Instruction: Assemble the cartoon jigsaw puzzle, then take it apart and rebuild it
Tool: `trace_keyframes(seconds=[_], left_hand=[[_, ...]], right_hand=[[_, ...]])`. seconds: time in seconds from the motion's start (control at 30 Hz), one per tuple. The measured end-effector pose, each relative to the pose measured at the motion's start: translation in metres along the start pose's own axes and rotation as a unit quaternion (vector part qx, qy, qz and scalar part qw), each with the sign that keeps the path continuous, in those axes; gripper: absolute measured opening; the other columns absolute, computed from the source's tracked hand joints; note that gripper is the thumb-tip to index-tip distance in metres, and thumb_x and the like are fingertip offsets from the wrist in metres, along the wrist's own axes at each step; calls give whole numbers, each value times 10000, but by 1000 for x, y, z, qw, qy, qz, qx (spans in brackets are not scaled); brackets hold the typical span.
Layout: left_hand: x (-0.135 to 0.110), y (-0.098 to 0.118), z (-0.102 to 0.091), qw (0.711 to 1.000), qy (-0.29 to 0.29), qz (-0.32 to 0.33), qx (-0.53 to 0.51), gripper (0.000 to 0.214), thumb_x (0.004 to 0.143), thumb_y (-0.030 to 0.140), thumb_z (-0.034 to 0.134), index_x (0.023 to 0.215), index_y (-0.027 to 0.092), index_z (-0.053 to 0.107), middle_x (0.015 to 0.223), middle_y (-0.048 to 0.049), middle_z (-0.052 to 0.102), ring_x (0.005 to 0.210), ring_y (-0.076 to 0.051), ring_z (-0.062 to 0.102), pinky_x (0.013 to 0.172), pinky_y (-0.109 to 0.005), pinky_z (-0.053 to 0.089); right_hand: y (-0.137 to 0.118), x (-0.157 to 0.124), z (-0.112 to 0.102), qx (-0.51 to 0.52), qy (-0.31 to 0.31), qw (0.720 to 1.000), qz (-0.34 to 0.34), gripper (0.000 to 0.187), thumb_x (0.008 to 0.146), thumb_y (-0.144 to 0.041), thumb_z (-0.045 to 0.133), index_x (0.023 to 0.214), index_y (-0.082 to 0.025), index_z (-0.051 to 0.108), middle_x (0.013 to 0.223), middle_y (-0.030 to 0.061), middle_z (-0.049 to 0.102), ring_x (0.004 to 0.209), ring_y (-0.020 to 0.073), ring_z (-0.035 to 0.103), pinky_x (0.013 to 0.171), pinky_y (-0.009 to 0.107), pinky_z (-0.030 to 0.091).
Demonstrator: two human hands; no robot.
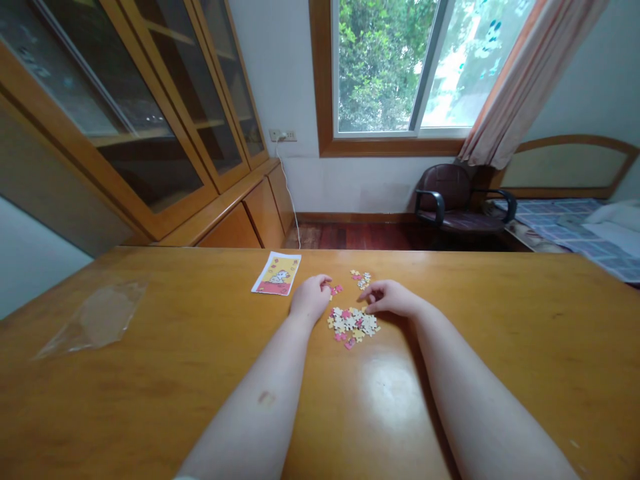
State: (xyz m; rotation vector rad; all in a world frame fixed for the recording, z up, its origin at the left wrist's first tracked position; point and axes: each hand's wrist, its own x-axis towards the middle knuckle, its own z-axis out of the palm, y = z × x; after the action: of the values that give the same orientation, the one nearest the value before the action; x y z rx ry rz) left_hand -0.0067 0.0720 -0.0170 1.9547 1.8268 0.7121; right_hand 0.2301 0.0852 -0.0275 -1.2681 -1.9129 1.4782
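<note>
Daylight from the window (380, 67) lit the scene, blowing out its right pane; glare pooled on the varnished bench (395, 393), a soft shadow trailed below the right hand (393, 299), and wide-angle distortion bowed the edges.

No legible text, label, brand or number is visible. Any lettering on the picture card (276, 273) is too small to read.
</note>
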Motion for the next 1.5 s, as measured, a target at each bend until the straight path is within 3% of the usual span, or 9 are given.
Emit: trace_keyframes(seconds=[0.13, 0.27, 0.4, 0.57, 0.7, 0.87, 1.1, 1.33, 1.5], left_hand=[[-1, -2, 2, 1000, -23, 3, -12, 286, 814, 194, 470, 976, 232, 702, 961, -29, 728, 911, -201, 653, 830, -300, 488], [1, -4, 5, 999, -8, 26, -18, 289, 800, 177, 486, 987, 219, 703, 1007, -38, 719, 945, -206, 641, 856, -309, 484], [1, -2, 4, 997, -3, 63, -42, 305, 784, 148, 476, 984, 202, 700, 1003, -44, 707, 942, -195, 629, 852, -307, 487], [0, 0, 4, 981, -40, 180, -52, 288, 751, 121, 466, 831, 209, 728, 921, -26, 683, 903, -172, 608, 865, -302, 471], [-1, 2, 3, 980, -63, 186, -43, 279, 739, 121, 463, 698, 214, 723, 878, -20, 674, 883, -172, 606, 867, -306, 467], [-4, 7, 0, 978, -78, 189, -31, 317, 740, 110, 457, 807, 229, 743, 932, -18, 683, 920, -174, 599, 900, -317, 458], [-6, 8, 4, 963, -144, 222, 46, 387, 761, 160, 517, 1051, 326, 712, 1304, -13, 561, 1257, -244, 410, 1111, -463, 241], [-6, 4, 6, 971, -106, 205, 56, 367, 771, 187, 522, 1038, 348, 715, 1320, -2, 547, 1287, -254, 374, 1125, -494, 198], [-8, 8, 2, 960, -148, 233, 36, 390, 747, 156, 543, 1029, 362, 715, 1344, 6, 528, 1311, -257, 354, 1138, -506, 164]], right_hand=[[-1, 5, 5, -54, 50, 997, 3, 275, 593, -299, 740, 830, -163, 708, 588, -53, 515, 551, 90, 465, 549, 223, 357], [-8, 7, 12, -145, 109, 983, 8, 139, 671, -315, 687, 729, -190, 704, 644, -17, 634, 583, 108, 531, 569, 224, 378], [-12, 5, 14, -207, 149, 967, -7, 299, 781, -406, 589, 602, -178, 665, 546, -8, 600, 529, 110, 502, 522, 231, 339], [-12, 4, 16, -200, 126, 970, -58, 409, 845, -418, 518, 573, -161, 684, 511, 7, 581, 537, 113, 509, 556, 231, 359], [-12, 5, 17, -220, 124, 964, -82, 400, 858, -405, 515, 595, -165, 697, 558, 16, 606, 571, 120, 518, 589, 232, 375], [-14, 7, 15, -250, 136, 952, -112, 410, 880, -399, 488, 608, -173, 694, 582, 23, 605, 635, 138, 546, 644, 237, 391], [-16, 6, 15, -265, 183, 943, -80, 483, 909, -410, 435, 549, -176, 656, 593, 37, 608, 607, 135, 556, 641, 243, 386], [-17, 6, 16, -270, 184, 941, -84, 480, 911, -409, 430, 555, -185, 661, 613, 49, 631, 629, 147, 570, 686, 252, 406], [-16, 7, 17, -269, 163, 943, -105, 478, 914, -407, 425, 583, -184, 688, 607, 44, 631, 634, 144, 566, 697, 244, 414]])
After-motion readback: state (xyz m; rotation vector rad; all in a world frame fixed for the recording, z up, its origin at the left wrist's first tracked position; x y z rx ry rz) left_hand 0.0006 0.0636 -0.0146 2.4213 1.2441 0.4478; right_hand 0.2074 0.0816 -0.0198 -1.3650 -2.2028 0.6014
